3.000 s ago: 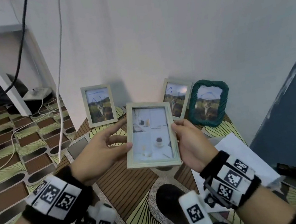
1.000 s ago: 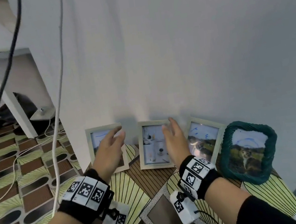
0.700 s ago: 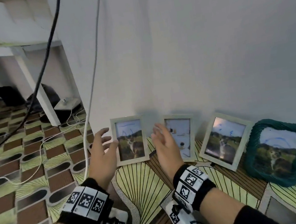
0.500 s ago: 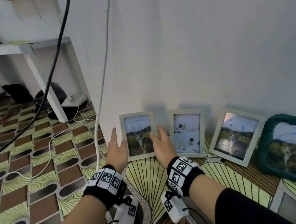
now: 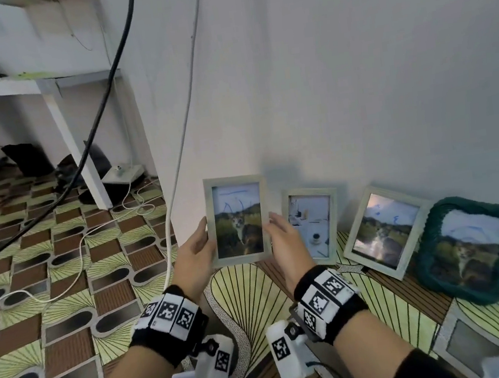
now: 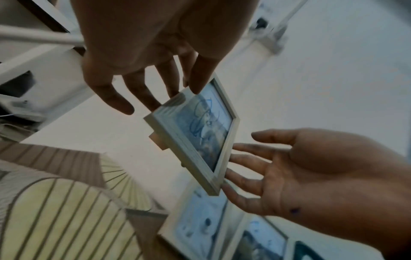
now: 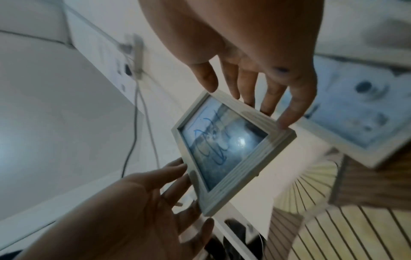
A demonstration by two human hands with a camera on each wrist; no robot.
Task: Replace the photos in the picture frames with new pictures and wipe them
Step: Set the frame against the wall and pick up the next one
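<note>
A pale wooden picture frame (image 5: 236, 222) with a cat photo and blue scribbles on its glass is held upright, just above the table's left end. My left hand (image 5: 204, 237) pinches its left edge, thumb in front and fingers behind. On the opposite edge my right hand (image 5: 274, 231) pinches it the same way. The left wrist view shows the frame (image 6: 200, 137) between the left hand (image 6: 169, 91) and the right hand (image 6: 242, 165). The right wrist view shows the frame (image 7: 224, 149) below the right hand (image 7: 262, 105).
Against the wall lean a pale frame with a coffee picture (image 5: 311, 222), a tilted pale frame (image 5: 384, 231) and a green woven frame (image 5: 471, 248). The table (image 5: 246, 294) has a green and brown pattern. A white cable (image 5: 180, 153) and a black cable (image 5: 95, 91) hang at left.
Both hands left the coffee-picture frame leaning against the wall, moved left, took the cat frame by its sides and lifted it off the table.
</note>
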